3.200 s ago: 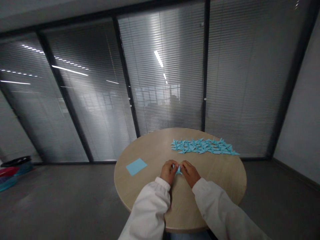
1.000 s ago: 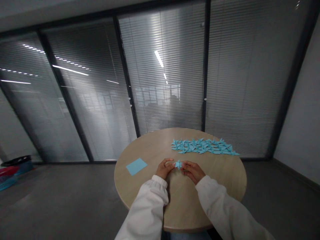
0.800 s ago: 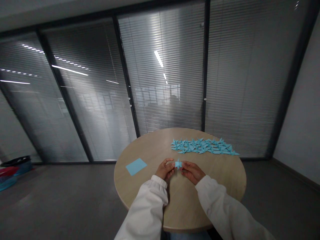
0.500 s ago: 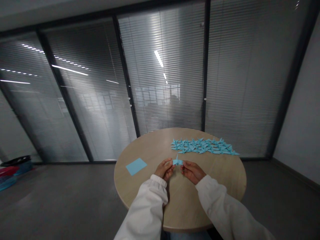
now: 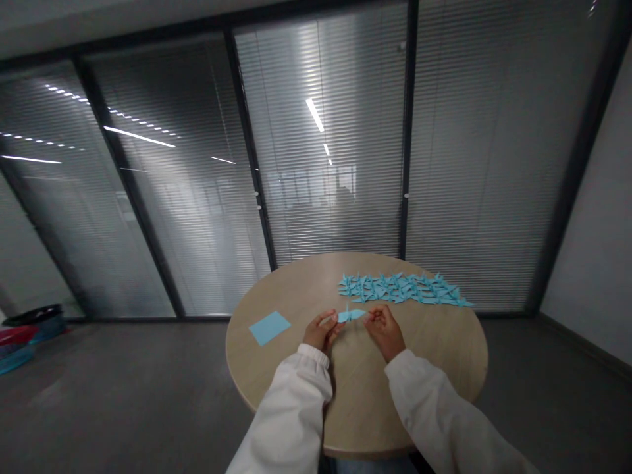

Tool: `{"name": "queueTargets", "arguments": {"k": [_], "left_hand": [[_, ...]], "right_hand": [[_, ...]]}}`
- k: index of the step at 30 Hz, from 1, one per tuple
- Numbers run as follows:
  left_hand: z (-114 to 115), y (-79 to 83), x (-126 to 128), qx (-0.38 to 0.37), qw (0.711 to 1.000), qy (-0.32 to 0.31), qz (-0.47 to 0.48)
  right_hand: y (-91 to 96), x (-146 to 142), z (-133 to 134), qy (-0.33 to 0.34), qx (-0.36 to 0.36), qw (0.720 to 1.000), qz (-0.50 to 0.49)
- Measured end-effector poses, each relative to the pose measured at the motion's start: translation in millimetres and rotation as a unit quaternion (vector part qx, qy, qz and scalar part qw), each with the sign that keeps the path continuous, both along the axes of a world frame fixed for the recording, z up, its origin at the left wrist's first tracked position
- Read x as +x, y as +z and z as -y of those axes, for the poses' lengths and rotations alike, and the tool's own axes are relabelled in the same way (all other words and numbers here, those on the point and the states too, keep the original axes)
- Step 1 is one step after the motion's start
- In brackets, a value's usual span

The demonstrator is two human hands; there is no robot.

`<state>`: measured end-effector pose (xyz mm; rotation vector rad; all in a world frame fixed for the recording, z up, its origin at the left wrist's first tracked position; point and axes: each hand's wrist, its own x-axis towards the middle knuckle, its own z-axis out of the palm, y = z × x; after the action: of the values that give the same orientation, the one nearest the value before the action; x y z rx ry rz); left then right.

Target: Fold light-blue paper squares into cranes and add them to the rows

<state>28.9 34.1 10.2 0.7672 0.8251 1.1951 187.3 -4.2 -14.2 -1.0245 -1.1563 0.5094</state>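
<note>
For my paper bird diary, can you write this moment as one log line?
left hand: holds blue paper crane | right hand: holds its other end | nearby: blue paper square, crane rows

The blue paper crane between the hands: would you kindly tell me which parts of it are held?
The paper crane is pinched at its two pointed ends, by the left hand and the right hand; the head end cannot be told.

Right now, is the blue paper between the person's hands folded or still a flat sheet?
Folded: the paper crane shows pointed wings, held between the left hand and right hand.
</note>
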Motion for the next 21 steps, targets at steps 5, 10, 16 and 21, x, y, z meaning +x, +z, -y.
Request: {"name": "queueTargets", "arguments": {"k": [5,10,16,21], "left_hand": [[-5.1,-4.0,-1.7,0.021,0.999,0.007,-0.035],[-5.4,-6.3,-1.6,0.033,0.998,-0.005,-0.046],[-0.3,-4.6,1.2,0.044,0.998,-0.027,-0.046],[3.5,-4.7,3.4,0.057,0.997,-0.028,-0.051]], "right_hand": [[5.2,-8.8,11.6,-0.066,0.059,0.98,0.176],[6.4,-12.0,16.2,-0.06,0.049,0.968,0.238],[3.3,-13.2,12.1,-0.081,0.01,0.966,0.246],[2.6,-13.1,11.1,-0.074,0.004,0.962,0.263]]}}
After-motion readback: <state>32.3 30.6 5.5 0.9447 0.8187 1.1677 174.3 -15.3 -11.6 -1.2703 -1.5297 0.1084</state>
